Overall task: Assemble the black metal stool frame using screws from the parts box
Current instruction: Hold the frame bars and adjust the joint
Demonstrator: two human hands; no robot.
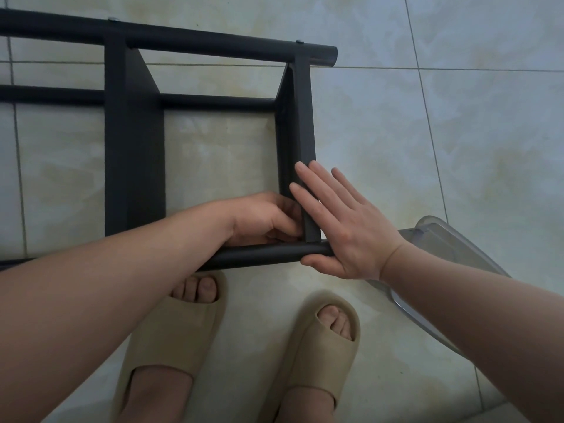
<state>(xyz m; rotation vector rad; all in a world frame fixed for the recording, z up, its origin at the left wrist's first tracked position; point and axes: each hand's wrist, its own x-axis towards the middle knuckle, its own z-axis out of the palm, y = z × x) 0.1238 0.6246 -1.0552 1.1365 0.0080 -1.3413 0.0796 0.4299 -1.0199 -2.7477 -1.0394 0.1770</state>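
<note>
The black metal stool frame (134,154) lies on the tiled floor, with two flat cross bars between round tubes. Two screw heads show on the far tube (213,44). My left hand (265,219) is curled at the inner corner where the right cross bar (300,117) meets the near tube (268,253), fingers tucked against the joint; what they pinch is hidden. My right hand (341,227) lies flat with straight fingers on the outer side of that cross bar, thumb under the tube's end.
A clear plastic box (451,239) lies on the floor to the right, partly behind my right forearm. My feet in beige slippers (320,346) stand just below the near tube. Pale floor tiles (457,132) stretch to the right of the frame.
</note>
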